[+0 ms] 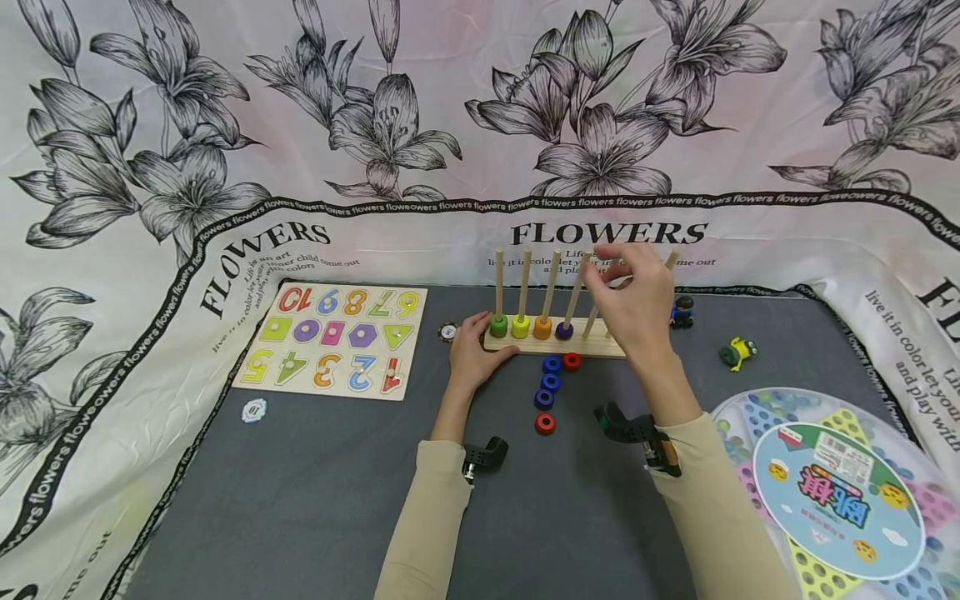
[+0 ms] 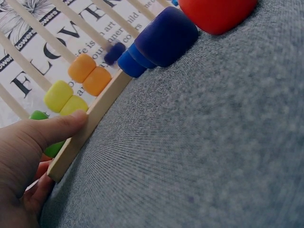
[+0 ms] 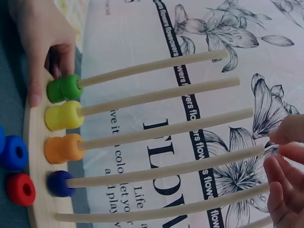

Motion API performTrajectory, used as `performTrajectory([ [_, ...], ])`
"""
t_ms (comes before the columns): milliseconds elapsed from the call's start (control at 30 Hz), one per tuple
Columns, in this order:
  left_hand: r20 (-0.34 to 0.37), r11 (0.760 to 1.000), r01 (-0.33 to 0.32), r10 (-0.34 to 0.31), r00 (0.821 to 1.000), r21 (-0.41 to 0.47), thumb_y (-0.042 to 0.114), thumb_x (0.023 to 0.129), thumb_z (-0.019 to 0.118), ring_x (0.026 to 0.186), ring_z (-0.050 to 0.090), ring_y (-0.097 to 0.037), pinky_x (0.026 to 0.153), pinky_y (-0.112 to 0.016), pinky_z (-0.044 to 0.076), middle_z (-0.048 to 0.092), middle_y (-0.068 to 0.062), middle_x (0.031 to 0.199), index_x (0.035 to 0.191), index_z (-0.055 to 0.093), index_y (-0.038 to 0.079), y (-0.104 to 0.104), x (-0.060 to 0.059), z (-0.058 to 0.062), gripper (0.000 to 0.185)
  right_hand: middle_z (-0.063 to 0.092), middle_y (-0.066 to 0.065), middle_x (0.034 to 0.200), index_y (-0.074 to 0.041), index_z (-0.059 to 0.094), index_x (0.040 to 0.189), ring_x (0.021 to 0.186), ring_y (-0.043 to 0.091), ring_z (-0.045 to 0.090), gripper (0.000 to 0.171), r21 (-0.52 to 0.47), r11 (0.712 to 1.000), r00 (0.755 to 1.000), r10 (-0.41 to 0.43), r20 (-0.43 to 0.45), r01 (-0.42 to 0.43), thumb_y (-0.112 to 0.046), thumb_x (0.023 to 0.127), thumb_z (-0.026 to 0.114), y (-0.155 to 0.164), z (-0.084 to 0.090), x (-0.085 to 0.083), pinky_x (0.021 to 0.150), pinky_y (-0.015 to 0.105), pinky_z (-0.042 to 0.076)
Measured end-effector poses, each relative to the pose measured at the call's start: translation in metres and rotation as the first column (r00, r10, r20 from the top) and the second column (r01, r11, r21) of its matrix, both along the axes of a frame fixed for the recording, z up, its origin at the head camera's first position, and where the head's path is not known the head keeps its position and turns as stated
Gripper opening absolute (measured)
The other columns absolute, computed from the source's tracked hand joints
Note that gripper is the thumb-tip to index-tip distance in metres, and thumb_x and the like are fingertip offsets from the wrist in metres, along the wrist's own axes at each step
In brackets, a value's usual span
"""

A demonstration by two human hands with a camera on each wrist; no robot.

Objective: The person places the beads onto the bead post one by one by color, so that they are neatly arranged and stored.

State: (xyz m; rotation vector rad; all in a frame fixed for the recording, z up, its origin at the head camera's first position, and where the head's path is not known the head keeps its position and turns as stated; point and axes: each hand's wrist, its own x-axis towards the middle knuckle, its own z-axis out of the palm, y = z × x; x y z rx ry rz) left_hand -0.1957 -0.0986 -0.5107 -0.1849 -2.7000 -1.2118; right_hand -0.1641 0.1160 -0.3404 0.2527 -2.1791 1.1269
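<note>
A wooden peg stand with several upright pegs stands near the table's back edge. My left hand grips its left end, thumb along the front edge in the left wrist view. Stacked at the peg bottoms are green beads, yellow beads and orange beads. A dark blue bead sits low on the fourth peg. My right hand is at that peg's top, fingers loosely bent around the tip, with no bead visible between them. Blue rings and red rings lie in front of the stand.
Left of the stand lies a number and shape board, with a white chip and a dark chip nearby. A small dark figure, a yellow-green frog toy and a round game board are on the right.
</note>
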Motion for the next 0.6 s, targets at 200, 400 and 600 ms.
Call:
performTrajectory([
  [200,-0.031,1.0,0.01,-0.01,0.999,0.004,0.035,0.078,0.085,0.128,0.049,-0.032,0.104,-0.047,0.04,0.052,-0.013,0.142,0.137,0.057,0.0,0.0,0.0,-0.001,0.074,0.071,0.016,0.094,0.004,0.073,0.1,0.071,0.021,0.065,0.015,-0.028,0.995,0.993,0.1,0.066,-0.098,0.0,0.085,0.072,0.006,-0.022,0.016,0.061,0.009,0.044],
  [400,-0.027,1.0,0.01,-0.01,1.0,-0.009,0.035,0.078,0.084,0.13,0.048,-0.031,0.106,-0.046,0.039,0.052,-0.013,0.142,0.134,0.061,0.002,0.0,-0.001,-0.001,0.069,0.072,0.013,0.091,0.001,0.074,0.101,0.073,0.018,0.065,0.016,-0.051,0.985,0.957,0.17,0.237,-0.162,-0.002,0.085,0.074,0.008,-0.068,0.036,0.063,0.012,0.048],
  [600,-0.029,1.0,0.009,-0.009,1.0,-0.003,0.034,0.078,0.084,0.128,0.048,-0.032,0.105,-0.047,0.039,0.052,-0.013,0.142,0.132,0.062,0.001,-0.001,0.0,0.0,0.067,0.071,0.012,0.095,0.001,0.073,0.105,0.077,0.021,0.067,0.022,-0.036,0.963,0.852,0.253,0.458,-0.267,-0.01,0.086,0.077,0.005,-0.108,0.057,0.067,0.027,0.054],
])
